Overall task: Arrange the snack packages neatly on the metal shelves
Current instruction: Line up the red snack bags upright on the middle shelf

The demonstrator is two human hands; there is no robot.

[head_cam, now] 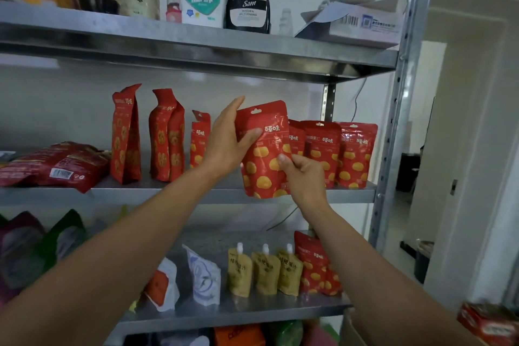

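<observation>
Pouch first: red with yellow dots, it hangs at the middle of the frame, in front of the lip of the middle shelf and not yet resting on it. The left hand grips its upper left edge, thumb across the front. The right hand pinches its lower right side. Just behind it, to the right, stands a row of matching pouches, overlapping one another. Pushed in too briskly, the pouch could knock that row and topple it. Released before its base sits flat, it would likely slump forward off the shelf edge.
</observation>
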